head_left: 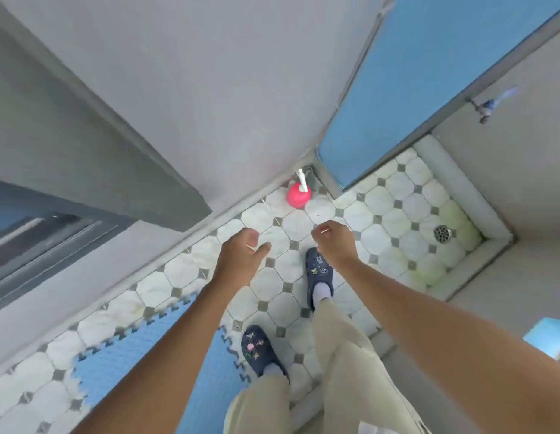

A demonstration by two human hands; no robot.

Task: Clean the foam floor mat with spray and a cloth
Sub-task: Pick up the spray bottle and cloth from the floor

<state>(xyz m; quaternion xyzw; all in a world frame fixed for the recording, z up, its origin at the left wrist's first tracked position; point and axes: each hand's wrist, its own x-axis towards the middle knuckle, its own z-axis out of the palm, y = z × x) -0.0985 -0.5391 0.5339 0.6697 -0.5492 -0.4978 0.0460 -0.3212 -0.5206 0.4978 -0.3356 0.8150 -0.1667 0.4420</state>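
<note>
Head view: both hands are seen reaching forward, nothing held. The left hand (241,258) has its fingers loosely spread; the right hand (333,241) is loosely curled, empty. The pink spray bottle (299,195) stands upright in the wall corner, ahead of both hands, nearer the right. The blue foam mat (137,364) lies behind, lower left, on the tiled floor (394,220). No cloth is seen.

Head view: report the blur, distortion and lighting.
Head view: wide-angle bending bows the wall edges; soft blur overall, worst on the tap; flat even light, no glare; left hand, right hand and pink bottle readable.
</note>
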